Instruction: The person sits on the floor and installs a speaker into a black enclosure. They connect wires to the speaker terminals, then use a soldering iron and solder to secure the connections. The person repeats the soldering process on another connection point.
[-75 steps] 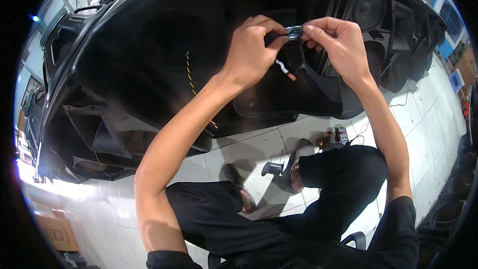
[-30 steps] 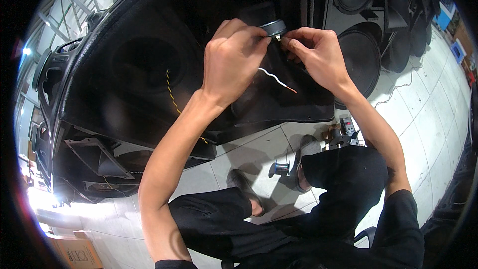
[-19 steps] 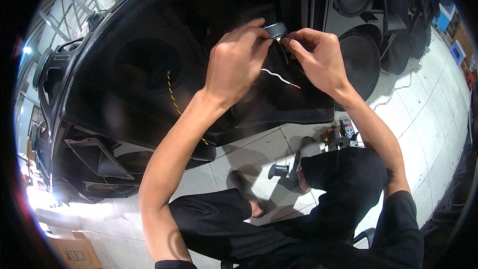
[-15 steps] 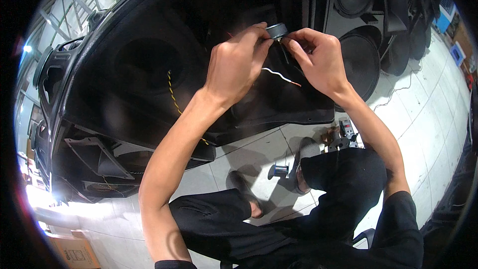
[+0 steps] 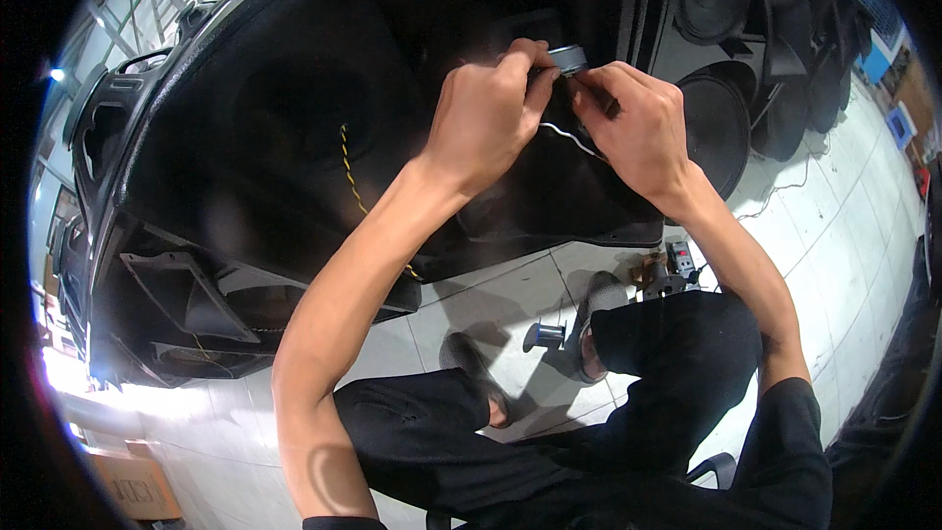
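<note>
A big black speaker cabinet (image 5: 294, 137) lies in front of me. My left hand (image 5: 486, 113) pinches a small grey round part (image 5: 567, 58) just above the cabinet's top face. My right hand (image 5: 636, 128) is closed beside it, fingertips touching the same part and a thin white wire (image 5: 569, 136) that hangs between the two hands. A yellow-and-black twisted wire (image 5: 348, 172) runs down the cabinet to the left of my left forearm.
Round black loudspeaker cones (image 5: 721, 128) stand at the upper right. On the white tiled floor (image 5: 510, 294) near my feet lie a small spool (image 5: 543, 337) and some small tools (image 5: 667, 275). A cardboard box (image 5: 137, 486) sits at the lower left.
Both hands have stayed together on the small grey part; they shifted slightly up and right in the view as my head moved closer. The white wire still hangs between them.
</note>
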The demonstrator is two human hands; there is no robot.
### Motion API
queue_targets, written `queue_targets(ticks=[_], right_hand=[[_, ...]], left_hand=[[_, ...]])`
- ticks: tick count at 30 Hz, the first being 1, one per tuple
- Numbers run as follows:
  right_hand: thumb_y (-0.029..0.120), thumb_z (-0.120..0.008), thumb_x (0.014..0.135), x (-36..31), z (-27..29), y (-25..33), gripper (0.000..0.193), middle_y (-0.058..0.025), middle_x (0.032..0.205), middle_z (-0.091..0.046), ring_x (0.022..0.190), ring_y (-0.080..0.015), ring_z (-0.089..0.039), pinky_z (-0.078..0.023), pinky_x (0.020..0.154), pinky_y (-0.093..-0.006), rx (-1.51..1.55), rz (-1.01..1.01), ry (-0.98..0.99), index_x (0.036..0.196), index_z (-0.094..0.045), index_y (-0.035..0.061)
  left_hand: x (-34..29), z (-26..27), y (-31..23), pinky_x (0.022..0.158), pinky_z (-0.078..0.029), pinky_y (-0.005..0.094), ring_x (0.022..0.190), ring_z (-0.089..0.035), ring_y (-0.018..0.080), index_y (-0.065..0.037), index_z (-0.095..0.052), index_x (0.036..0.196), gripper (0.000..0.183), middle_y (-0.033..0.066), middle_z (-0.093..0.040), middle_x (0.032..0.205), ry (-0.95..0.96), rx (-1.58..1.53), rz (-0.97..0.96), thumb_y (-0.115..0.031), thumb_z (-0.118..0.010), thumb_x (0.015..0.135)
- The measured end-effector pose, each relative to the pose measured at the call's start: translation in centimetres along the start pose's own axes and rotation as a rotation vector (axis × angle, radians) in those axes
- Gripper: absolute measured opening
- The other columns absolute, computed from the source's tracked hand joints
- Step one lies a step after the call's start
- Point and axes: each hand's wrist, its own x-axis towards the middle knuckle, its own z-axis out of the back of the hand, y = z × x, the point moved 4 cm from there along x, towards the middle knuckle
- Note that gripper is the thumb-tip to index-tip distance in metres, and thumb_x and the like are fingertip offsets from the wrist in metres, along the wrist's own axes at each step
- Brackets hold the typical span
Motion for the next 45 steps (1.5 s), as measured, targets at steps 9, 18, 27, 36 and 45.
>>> queue_targets(ticks=[9, 18, 27, 36, 45], right_hand=[[0.005, -0.073, 0.080, -0.7, -0.1, 0.8, 0.009, -0.0128, 0.082, -0.070, 0.069, -0.0272, -0.069, -0.055, 0.060, -0.0350, -0.007, 0.293, 0.115, 0.087, -0.071, -0.0008], [0.012, -0.067, 0.095, -1.5, 0.1, -3.3, 0.023, -0.0081, 0.081, -0.073, 0.062, -0.0084, -0.062, -0.049, 0.053, -0.0231, 0.598, -0.677, 0.188, 0.107, -0.073, -0.0064], [0.011, -0.063, 0.097, -1.3, -1.3, -3.3, 0.021, -0.0073, 0.082, -0.073, 0.064, -0.0080, -0.060, -0.049, 0.055, -0.0251, 0.745, -0.778, 0.244, 0.100, -0.074, -0.0067], [0.006, -0.072, 0.081, -0.6, -0.4, -1.3, 0.011, -0.0114, 0.077, -0.066, 0.068, -0.0248, -0.068, -0.055, 0.060, -0.0329, -0.113, 0.257, 0.081, 0.084, -0.066, -0.0026], [0.006, -0.068, 0.074, 0.3, -1.4, 1.0, 0.010, -0.0092, 0.072, -0.060, 0.068, -0.0187, -0.064, -0.055, 0.056, -0.0309, -0.581, 0.529, 0.142, 0.077, -0.061, 0.0006]], left_hand=[[0.3, 0.2, 0.1, 0.063, -0.060, 0.0327, 0.076, -0.075, 0.0295, 0.005, -0.067, 0.103, 0.017, 0.0222, -0.073, 0.097, -0.001, 0.023, -0.053, -0.003, -0.070, 0.089], [0.5, 0.4, -0.1, 0.062, -0.059, 0.0326, 0.075, -0.075, 0.0277, 0.006, -0.069, 0.101, 0.016, 0.0215, -0.074, 0.097, 0.032, -0.004, 0.015, -0.004, -0.071, 0.088], [0.3, 0.4, 0.0, 0.054, -0.056, 0.0296, 0.066, -0.074, 0.0242, 0.005, -0.069, 0.103, 0.017, 0.0208, -0.074, 0.093, 0.020, 0.003, -0.019, -0.004, -0.070, 0.089], [0.5, 0.2, -0.2, 0.057, -0.056, 0.0326, 0.063, -0.072, 0.0280, 0.004, -0.069, 0.100, 0.013, 0.0208, -0.071, 0.078, 0.005, -0.007, -0.040, -0.005, -0.068, 0.091], [0.2, 0.4, 0.0, 0.057, -0.056, 0.0316, 0.061, -0.071, 0.0279, 0.003, -0.069, 0.101, 0.014, 0.0203, -0.070, 0.073, 0.002, -0.011, -0.015, -0.007, -0.068, 0.092]])
